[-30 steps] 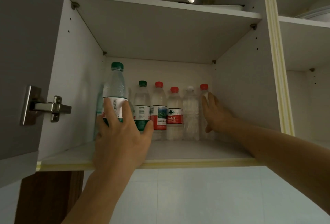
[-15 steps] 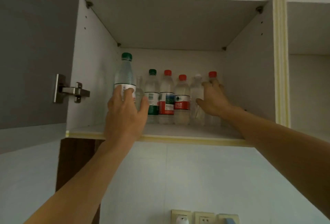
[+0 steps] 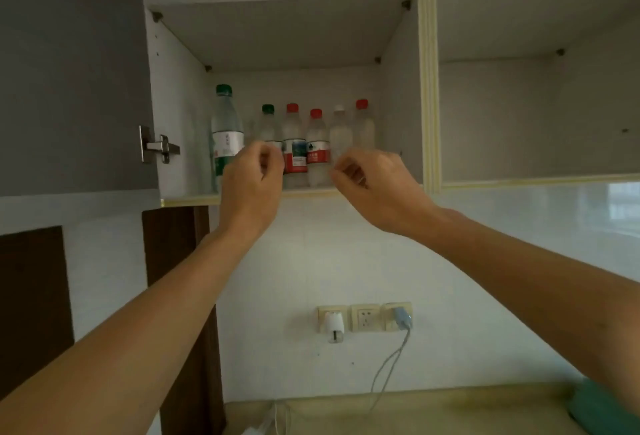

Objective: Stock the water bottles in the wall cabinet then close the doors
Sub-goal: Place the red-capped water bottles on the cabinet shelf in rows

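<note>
Door [image 3: 69, 67] first, at the far left: it stands swung wide open, its hinge [image 3: 157, 147] showing beside the cabinet [image 3: 428, 71] wall. Next comes the row of water bottles [image 3: 304, 147], all upright at the back of the lower shelf [image 3: 187, 199], the tall green-capped bottle [image 3: 225, 129] leftmost and a red-capped one at the right end. Stocking looks done by my reading; the doors are what remains. In front of the shelf edge the left hand [image 3: 250, 188] hangs with its fingers [image 3: 268, 157] loosely curled, holding nothing, and the right hand [image 3: 377, 185] beside it is likewise loosely curled and holds nothing. Neither touches a bottle. The open door lies well out to the left of both hands, so the left hand is the nearer one to swing it shut. No right-hand door is in view. Below, wall sockets [image 3: 365, 317] sit above a worktop [image 3: 398, 407].
</note>
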`<act>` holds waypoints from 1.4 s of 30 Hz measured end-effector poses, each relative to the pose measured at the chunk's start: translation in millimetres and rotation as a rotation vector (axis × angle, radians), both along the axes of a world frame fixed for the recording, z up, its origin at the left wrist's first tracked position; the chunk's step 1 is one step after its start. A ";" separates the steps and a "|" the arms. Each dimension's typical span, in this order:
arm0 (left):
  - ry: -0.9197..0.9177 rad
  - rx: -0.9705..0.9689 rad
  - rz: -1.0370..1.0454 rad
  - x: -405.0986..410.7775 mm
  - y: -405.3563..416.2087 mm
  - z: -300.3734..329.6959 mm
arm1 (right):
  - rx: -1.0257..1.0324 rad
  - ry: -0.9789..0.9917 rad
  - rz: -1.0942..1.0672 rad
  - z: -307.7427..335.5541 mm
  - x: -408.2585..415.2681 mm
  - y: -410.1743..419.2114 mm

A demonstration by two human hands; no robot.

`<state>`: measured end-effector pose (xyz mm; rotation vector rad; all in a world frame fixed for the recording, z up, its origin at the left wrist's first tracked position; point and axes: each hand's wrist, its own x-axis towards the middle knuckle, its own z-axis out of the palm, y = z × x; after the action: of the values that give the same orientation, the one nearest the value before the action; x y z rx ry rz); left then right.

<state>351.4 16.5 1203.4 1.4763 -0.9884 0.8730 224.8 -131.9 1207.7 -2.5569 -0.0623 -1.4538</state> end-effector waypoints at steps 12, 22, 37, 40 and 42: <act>0.410 0.101 -0.329 -172.6 49.5 -160.4 | 0.541 0.208 -0.021 -184.5 -198.9 77.0; 0.722 0.551 -0.548 -298.0 46.2 -384.3 | 0.747 0.523 -0.179 -383.5 -355.0 62.3; 1.088 1.220 -0.175 -383.1 -3.4 -788.0 | 1.140 1.211 -0.267 -797.4 -452.2 -21.5; 1.085 1.280 -0.143 -378.3 -27.9 -879.0 | 1.123 1.271 -0.263 -883.6 -453.4 -40.9; 1.082 1.313 -0.129 -375.2 -41.3 -945.6 | 1.114 1.286 -0.289 -946.7 -448.6 -51.2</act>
<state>-23.9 -24.8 257.8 2.4353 -0.7229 -0.9086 -223.8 -183.1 261.0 -1.9748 0.9785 0.3654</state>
